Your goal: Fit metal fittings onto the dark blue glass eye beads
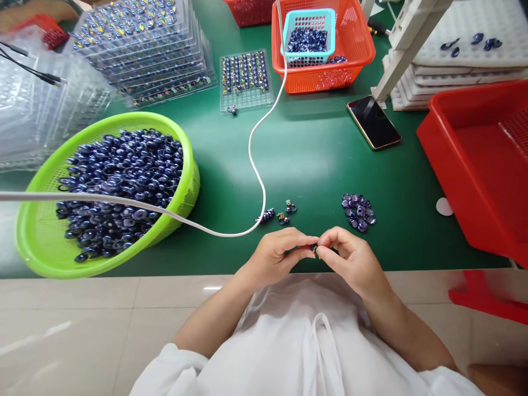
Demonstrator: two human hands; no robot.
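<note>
My left hand (277,256) and my right hand (355,259) meet at the table's front edge, fingertips pinched together. Between them is a small dark part (314,250) with a bit of yellow showing; the fingers hide most of it. Just beyond my left hand lie two loose dark-blue parts with coloured bits, one nearer part (282,219) and one farther part (291,207). Beside these is a short row of dark-blue rounded pieces (267,215). A cluster of shiny purple-blue caps (358,212) lies beyond my right hand.
A green basket (190,181) full of shiny dark-blue pieces stands left. A white cable (252,148) crosses the table. Behind are stacked clear trays (193,55), a part-filled tray (247,100) and an orange basket (330,81). A phone (374,122) and red bin (454,154) are right.
</note>
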